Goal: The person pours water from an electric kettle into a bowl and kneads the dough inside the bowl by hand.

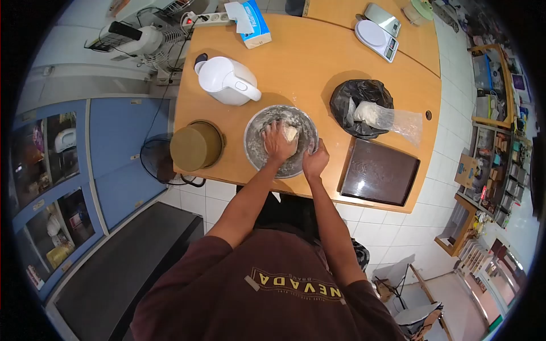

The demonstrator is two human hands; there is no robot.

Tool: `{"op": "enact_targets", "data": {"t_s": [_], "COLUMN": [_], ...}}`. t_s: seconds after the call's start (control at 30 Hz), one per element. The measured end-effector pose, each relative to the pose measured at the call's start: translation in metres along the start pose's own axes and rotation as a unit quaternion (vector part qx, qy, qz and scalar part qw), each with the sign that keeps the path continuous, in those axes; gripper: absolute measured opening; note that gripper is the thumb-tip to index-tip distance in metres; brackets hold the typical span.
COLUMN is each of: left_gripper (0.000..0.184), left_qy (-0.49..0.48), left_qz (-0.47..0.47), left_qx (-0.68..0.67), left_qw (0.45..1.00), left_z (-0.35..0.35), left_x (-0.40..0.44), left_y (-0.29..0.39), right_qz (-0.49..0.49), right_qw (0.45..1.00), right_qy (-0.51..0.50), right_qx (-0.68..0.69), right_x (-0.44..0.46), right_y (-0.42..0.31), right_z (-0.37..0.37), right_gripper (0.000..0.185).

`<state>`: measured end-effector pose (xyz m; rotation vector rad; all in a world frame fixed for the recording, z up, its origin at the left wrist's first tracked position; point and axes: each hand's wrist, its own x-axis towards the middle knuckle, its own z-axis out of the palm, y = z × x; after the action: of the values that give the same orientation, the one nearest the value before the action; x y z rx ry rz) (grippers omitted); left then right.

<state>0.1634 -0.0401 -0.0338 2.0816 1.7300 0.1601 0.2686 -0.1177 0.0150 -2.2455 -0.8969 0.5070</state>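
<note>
A metal mixing bowl (251, 155) coated inside with flour stands near the table's front edge. Inside it, my left hand (277, 143) lies with its fingers stretched out and slightly apart, against a pale lump of dough (290, 133). Part of the dough is hidden under the hand. My right hand (315, 161) is closed on the bowl's right rim, thumb toward the inside.
Left of the bowl are a white electric kettle (223, 79) and a brown round container (193, 149). To the right lie a black plastic bag (347, 105) with a clear bag (392, 120) of white stuff, and a dark baking tray (380, 173). Kitchen scales (375, 37) stand farther back.
</note>
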Motion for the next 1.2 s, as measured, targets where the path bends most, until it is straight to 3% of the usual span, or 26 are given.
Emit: {"op": "enact_targets", "data": {"t_s": [0.1,0.2,0.43,0.53,0.73,1.03,1.13,1.2], "left_gripper": [0.076,0.071,0.077,0.080,0.082,0.095,0.090,0.086], "left_qy": [0.015,-0.019,-0.092,-0.073,-0.248,-0.181,-0.236,-0.195], "left_qz": [-0.029,0.006,0.166,0.226,0.214,0.210,0.228,0.264], "left_qx": [-0.114,-0.100,-0.070,-0.034,0.162,0.183,0.154,0.136], "left_qw": [0.993,0.995,0.979,0.971,0.931,0.943,0.932,0.935], "left_z": [0.017,0.015,-0.061,-0.068,-0.087,-0.063,-0.049,-0.043], "left_x": [-0.002,-0.009,-0.030,-0.033,-0.019,-0.016,-0.007,-0.011], "left_y": [-0.015,-0.025,-0.022,-0.026,-0.003,-0.008,-0.019,-0.027], "right_qz": [-0.003,-0.014,-0.012,-0.014,-0.014,-0.008,0.013,0.017], "right_qw": [1.000,0.999,1.000,0.999,0.999,1.000,0.999,0.999], "right_qy": [0.009,0.037,0.025,0.030,0.020,0.014,-0.005,-0.010], "right_qx": [0.002,-0.003,-0.012,-0.026,-0.030,-0.012,-0.032,-0.044], "right_x": [0.001,0.001,0.004,0.002,0.001,-0.003,-0.003,-0.002], "right_y": [0.002,0.006,0.014,0.012,0.009,0.006,0.003,0.002], "right_z": [0.001,0.003,0.003,0.005,0.001,-0.001,-0.003,-0.005], "right_gripper": [0.034,0.032,0.040,0.039,0.037,0.037,0.039,0.041]}}
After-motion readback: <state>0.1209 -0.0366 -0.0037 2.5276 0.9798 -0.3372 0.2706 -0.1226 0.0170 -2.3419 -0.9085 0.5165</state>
